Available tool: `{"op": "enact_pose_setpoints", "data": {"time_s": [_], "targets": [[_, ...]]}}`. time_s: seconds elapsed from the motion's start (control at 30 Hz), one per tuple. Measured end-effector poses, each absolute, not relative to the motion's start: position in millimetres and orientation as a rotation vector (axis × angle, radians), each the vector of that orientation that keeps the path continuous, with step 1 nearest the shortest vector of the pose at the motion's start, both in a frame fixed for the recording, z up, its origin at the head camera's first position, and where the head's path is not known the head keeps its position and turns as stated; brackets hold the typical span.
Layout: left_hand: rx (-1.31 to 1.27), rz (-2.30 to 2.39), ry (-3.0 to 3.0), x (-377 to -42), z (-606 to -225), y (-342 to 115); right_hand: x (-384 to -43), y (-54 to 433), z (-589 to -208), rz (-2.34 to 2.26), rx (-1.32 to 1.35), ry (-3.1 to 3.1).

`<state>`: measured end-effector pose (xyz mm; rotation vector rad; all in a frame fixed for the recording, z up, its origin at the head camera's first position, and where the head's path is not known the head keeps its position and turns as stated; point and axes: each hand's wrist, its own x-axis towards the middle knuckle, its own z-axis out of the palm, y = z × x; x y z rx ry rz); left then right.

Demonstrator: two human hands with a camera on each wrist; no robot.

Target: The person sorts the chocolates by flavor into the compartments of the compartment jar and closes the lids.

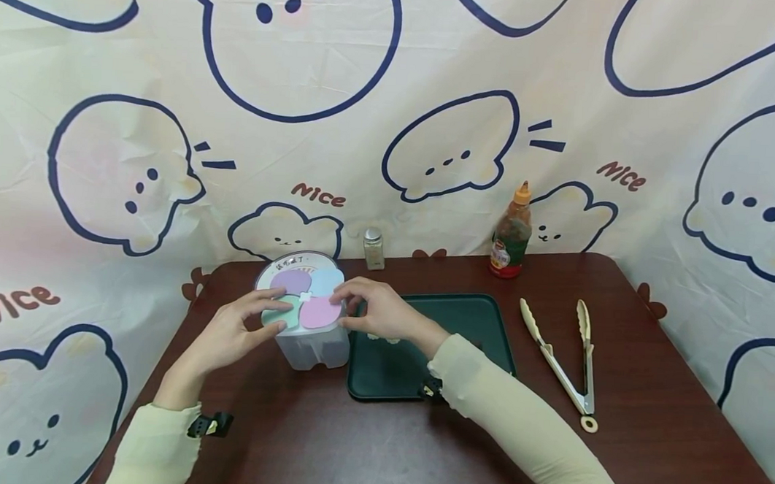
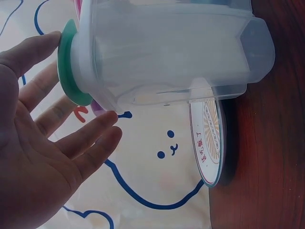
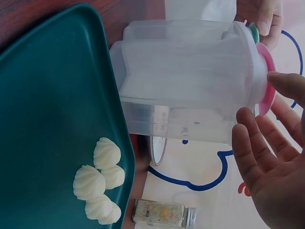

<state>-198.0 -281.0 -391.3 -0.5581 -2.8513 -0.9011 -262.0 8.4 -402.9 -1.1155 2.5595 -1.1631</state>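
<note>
A translucent plastic storage box point(image 1: 316, 349) with petal-shaped lids stands at the table's left. My left hand point(image 1: 241, 327) rests its fingers over the green lid point(image 2: 69, 71), with the thumb at that lid's near edge. Across the box, my right hand point(image 1: 384, 311) touches the outer edge of the pink lid point(image 1: 321, 311) with thumb and forefinger. The remaining fingers of both hands are spread loosely beside the box in the wrist views. A purple lid point(image 1: 291, 281) and a light blue lid point(image 1: 325, 277) lie on the far side, untouched.
A dark green tray point(image 1: 476, 312) right of the box bears several small white pleated buns point(image 3: 89, 182). A round printed plate point(image 1: 297, 258) stands behind the box. Further off are a seasoning jar point(image 1: 374, 250), a sauce bottle point(image 1: 511, 237) and open tongs point(image 1: 567, 376).
</note>
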Motion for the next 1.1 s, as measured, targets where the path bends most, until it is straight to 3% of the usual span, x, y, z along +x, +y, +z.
{"op": "enact_pose_setpoints", "data": {"time_s": [1.1], "targets": [[-0.577,-0.893,-2.837,-196.2,-391.5,-279.9,-270.6,0.3,-401.2,-1.228,-1.168,2.612]]}}
